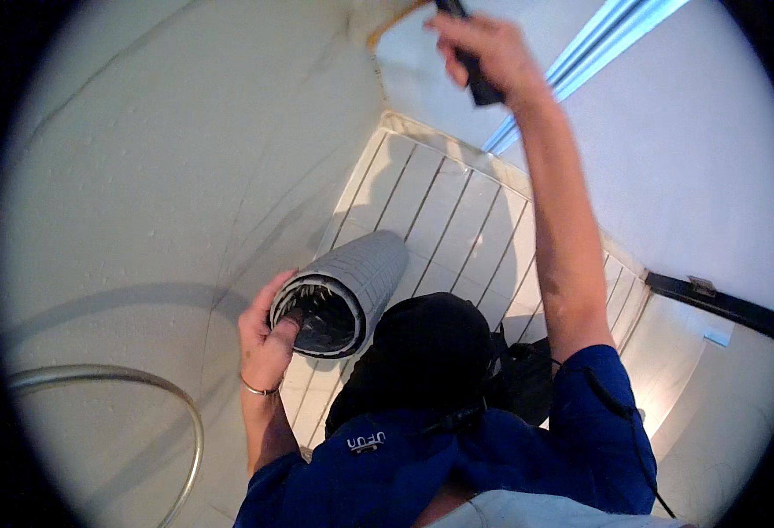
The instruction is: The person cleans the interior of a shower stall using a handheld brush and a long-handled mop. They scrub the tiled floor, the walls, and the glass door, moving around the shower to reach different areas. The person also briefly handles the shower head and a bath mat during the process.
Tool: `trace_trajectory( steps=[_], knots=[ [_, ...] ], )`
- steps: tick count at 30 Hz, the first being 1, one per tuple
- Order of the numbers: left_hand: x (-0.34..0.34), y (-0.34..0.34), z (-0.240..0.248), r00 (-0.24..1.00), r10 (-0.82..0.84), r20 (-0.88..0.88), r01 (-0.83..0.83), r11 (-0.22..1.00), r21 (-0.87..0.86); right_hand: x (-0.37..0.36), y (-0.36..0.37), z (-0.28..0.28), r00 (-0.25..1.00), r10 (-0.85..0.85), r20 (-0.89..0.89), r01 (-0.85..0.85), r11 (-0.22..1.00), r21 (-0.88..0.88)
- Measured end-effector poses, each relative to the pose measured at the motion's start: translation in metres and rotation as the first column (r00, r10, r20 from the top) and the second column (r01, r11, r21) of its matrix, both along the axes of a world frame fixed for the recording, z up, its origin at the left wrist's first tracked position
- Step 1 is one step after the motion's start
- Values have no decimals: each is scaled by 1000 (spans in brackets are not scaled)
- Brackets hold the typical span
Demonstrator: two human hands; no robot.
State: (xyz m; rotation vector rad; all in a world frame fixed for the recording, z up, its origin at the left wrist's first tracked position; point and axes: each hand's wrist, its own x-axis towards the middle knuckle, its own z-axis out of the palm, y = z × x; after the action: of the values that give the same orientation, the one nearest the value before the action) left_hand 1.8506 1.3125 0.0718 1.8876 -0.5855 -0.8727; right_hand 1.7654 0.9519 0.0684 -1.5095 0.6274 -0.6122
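Note:
My left hand (268,339) grips the near end of a rolled grey mat (376,275), thumb inside the roll and fingers along its outer edge. Dark, knobbly inner layers show in the roll's open end. The roll slants away from me, above the floor. High at the top, my raised right hand (491,55) is closed around a black handle-like object (484,91). Its upper end runs out of the picture, so its kind cannot be told.
A shiny metal shower hose (162,380) curves along the pale marbled wall (140,202) at left. White slatted flooring (440,198) with dark grooves lies below. My dark-clad knee (440,343) is close to the roll. A dark bar (730,312) runs along the right.

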Motion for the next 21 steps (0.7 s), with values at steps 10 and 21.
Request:
trace_trajectory(
  steps=[10,21],
  knots=[
    [1,-3,15,999,19,44,-16,998,-61,-114,61,-218,856,-400,-327,467,870,157],
    [-1,-18,10,997,-31,67,39,992,-121,-329,92,-162,822,-537,-189,547,653,523]
  ],
)
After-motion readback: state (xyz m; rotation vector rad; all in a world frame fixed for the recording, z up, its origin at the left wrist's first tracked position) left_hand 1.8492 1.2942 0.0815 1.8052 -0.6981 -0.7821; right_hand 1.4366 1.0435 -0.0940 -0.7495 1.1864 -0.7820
